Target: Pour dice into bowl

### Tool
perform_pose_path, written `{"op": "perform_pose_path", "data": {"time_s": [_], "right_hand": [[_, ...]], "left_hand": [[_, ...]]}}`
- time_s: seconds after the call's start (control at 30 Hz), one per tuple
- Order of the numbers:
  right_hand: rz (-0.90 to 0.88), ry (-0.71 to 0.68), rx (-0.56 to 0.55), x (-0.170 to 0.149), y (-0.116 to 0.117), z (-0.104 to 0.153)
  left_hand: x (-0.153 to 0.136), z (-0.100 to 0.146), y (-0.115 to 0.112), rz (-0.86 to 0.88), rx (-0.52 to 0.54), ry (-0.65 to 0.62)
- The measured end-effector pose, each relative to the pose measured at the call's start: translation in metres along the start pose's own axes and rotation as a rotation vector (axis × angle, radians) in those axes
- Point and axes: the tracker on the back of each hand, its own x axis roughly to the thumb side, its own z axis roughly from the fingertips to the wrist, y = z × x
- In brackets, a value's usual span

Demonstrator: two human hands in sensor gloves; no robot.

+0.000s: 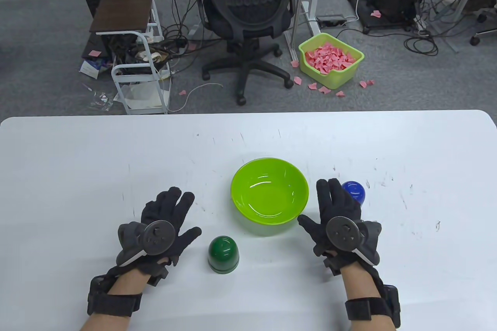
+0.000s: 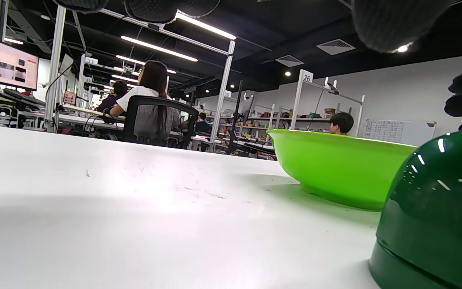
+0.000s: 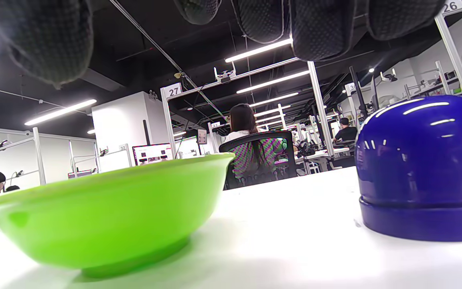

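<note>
A light green bowl stands empty in the middle of the white table; it also shows in the left wrist view and the right wrist view. A dark green dome-shaped dice cup stands mouth-down in front of the bowl, seen close in the left wrist view. A blue dice cup stands mouth-down right of the bowl, large in the right wrist view. My left hand lies flat and open, left of the green cup. My right hand lies open, partly in front of the blue cup. No dice show.
Beyond the table's far edge are an office chair, a white cart and a green bin of pink paper on the floor.
</note>
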Motion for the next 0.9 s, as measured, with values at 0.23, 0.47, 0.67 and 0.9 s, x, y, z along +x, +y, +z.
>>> {"op": "perform_pose_path", "data": {"time_s": [0.23,0.47,0.67,0.9], "right_hand": [[0.003,0.006,-0.009,-0.001,-0.002,0.000],[0.021,0.021,-0.007,-0.003,-0.003,0.000],[0.030,0.056,-0.043,-0.010,-0.011,-0.001],[0.082,0.139,-0.064,-0.026,-0.018,-0.012]], "left_hand": [[0.002,0.001,0.002,-0.005,0.009,-0.005],[0.004,0.002,0.005,-0.002,0.020,-0.009],[0.002,0.001,0.008,0.019,0.025,-0.004],[0.000,0.002,0.011,0.047,0.040,0.001]]}}
